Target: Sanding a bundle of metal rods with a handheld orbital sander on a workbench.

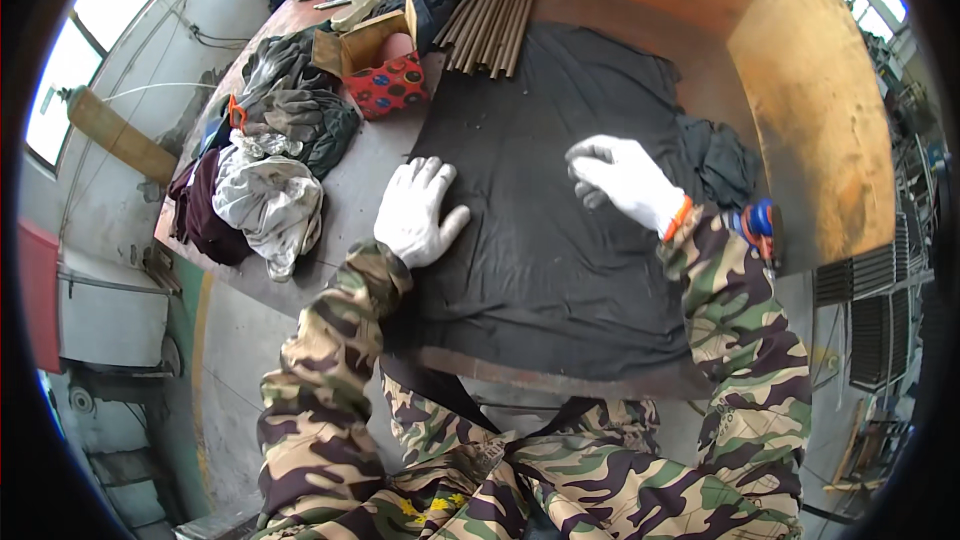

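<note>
A large black cloth (540, 270) lies spread over the table in front of me, with creases along its near part. My left hand (418, 215), in a white knit glove, rests on the cloth's left side with its fingers stretched out and nothing in them. Over the right half of the cloth is my right hand (628, 180), gloved the same way. Its fingers are loosely bent with a gap at the thumb, and I see nothing held there. At the cloth's far edge lie several brown rods or tubes (490, 30), side by side.
A red patterned cardboard box (385, 88) stands open at the far left, beside a heap of grey and white rags (270, 185). Bunched dark cloth (718, 162) lies at the right. A stained wooden board (815, 130) rises along the right side; the table's near edge (570, 380) faces me.
</note>
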Tool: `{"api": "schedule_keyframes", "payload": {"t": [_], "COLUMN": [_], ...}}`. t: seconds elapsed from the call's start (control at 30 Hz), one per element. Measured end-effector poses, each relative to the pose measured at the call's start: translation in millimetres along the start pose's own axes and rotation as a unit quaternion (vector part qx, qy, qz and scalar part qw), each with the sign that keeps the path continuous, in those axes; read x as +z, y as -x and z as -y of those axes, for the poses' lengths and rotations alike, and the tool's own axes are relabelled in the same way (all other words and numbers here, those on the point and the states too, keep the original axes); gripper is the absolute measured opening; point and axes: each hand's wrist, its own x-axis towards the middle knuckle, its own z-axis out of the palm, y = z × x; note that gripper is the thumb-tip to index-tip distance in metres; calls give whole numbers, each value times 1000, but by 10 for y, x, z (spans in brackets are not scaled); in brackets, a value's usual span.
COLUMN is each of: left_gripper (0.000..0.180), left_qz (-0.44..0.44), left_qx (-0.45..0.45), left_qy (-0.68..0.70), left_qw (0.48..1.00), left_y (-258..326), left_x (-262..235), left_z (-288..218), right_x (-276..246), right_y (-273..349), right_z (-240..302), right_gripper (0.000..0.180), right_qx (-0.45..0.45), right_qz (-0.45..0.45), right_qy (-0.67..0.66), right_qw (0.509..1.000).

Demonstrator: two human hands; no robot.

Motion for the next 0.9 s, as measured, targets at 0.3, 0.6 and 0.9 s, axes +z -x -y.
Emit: {"api": "schedule_keyframes", "payload": {"t": [0.3, 0.6, 0.9], "left_gripper": [70, 69, 70], "left_qz": [-7, -21, -22], "left_qx": [-32, -28, -13], "left_qy": [83, 128, 136], "left_qw": [996, 991, 990], "left_y": [-51, 63, -7], "left_x": [-230, -272, -232], "left_z": [-87, -29, -31], "right_x": [252, 412, 148], "right_y": [-2330, -3215, -3351], "right_z": [336, 283, 251], "right_gripper": [67, 61, 68], "right_qx": [14, 130, 158], "right_qz": [-231, -247, -232], "right_qy": [354, 398, 391], "right_qw": [906, 874, 876]}}
